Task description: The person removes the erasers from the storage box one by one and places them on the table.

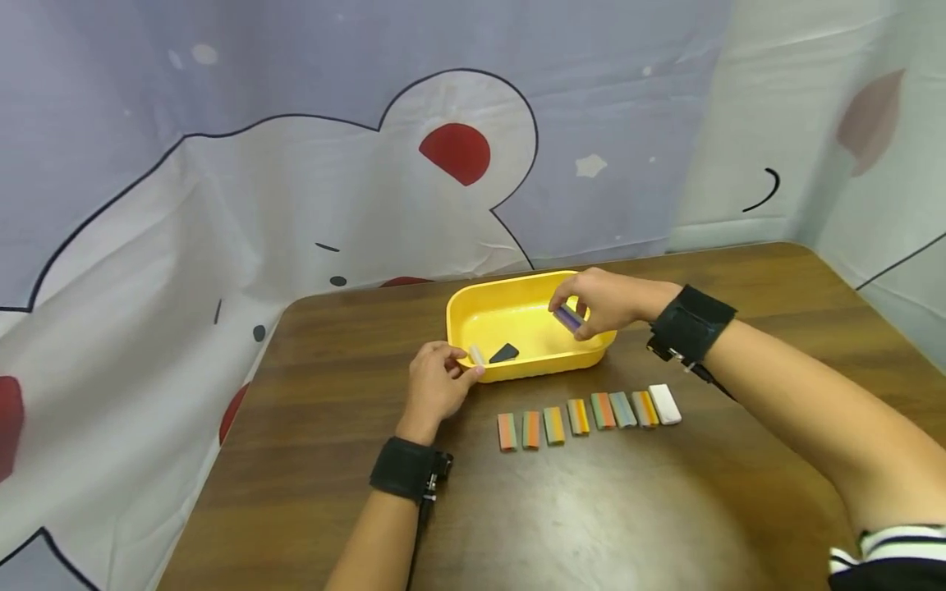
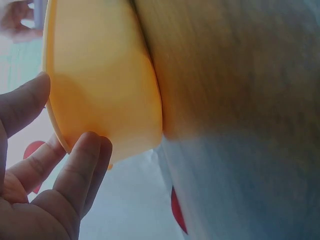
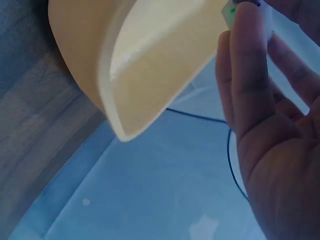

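Note:
A yellow tray (image 1: 517, 283) stands on the brown table (image 1: 591, 509). My left hand (image 1: 461, 365) grips its near left corner, thumb on the rim and fingers against the outer wall (image 2: 100, 75). Just past that rim a small white block (image 1: 476, 355) lies in the tray beside a black wedge (image 1: 504, 353). Over the tray's right side my right hand (image 1: 571, 320) pinches a purple striped block (image 1: 565, 314) between thumb and fingers. In the right wrist view only an edge of this block (image 3: 231, 11) shows above the fingers (image 3: 250, 75).
On the table in front of the tray lies a row of several striped blocks (image 1: 576, 416), ending at the right with a white block (image 1: 665, 404). A printed cloth backdrop (image 1: 296, 164) hangs behind and to the left of the table.

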Available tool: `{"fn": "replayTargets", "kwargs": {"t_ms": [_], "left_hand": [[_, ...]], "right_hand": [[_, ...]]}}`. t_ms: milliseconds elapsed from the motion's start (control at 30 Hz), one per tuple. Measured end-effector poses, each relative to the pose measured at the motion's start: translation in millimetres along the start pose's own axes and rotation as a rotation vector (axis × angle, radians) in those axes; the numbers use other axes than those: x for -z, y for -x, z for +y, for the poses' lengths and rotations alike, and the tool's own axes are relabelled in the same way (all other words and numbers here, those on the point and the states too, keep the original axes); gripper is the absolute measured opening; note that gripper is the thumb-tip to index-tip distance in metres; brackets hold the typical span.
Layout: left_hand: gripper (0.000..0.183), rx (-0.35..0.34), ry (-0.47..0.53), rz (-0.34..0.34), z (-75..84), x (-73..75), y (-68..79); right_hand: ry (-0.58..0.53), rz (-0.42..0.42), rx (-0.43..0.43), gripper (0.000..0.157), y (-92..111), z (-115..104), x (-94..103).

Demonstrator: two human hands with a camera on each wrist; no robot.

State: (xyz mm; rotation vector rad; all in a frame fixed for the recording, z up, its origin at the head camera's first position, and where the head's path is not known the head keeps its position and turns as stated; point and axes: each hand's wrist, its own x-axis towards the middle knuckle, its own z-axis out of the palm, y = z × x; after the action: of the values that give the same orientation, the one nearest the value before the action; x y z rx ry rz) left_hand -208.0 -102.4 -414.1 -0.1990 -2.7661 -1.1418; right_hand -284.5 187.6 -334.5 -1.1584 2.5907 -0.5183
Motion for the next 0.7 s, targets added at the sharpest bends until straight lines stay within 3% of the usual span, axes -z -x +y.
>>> {"fn": "replayTargets", "kwargs": {"t_ms": [267, 400, 700], "left_hand": [[0.037, -0.001, -0.013, -0.004, -3.8, 9.0, -0.9], [0.038, 0.001, -0.014, -0.01, -7.7, 13.7, 0.0], [0.039, 0.034, -0.031, 0.006, -15.1, 27.1, 3.7]], "right_hand": [[-0.05, 0.209, -0.072, 0.048, 41, -2, -13.6], [-0.094, 0.282, -0.151, 0.047, 64, -3, -26.3], [-0.142, 0.266, -0.331, 0.048, 97, -1, -48.1]]}}
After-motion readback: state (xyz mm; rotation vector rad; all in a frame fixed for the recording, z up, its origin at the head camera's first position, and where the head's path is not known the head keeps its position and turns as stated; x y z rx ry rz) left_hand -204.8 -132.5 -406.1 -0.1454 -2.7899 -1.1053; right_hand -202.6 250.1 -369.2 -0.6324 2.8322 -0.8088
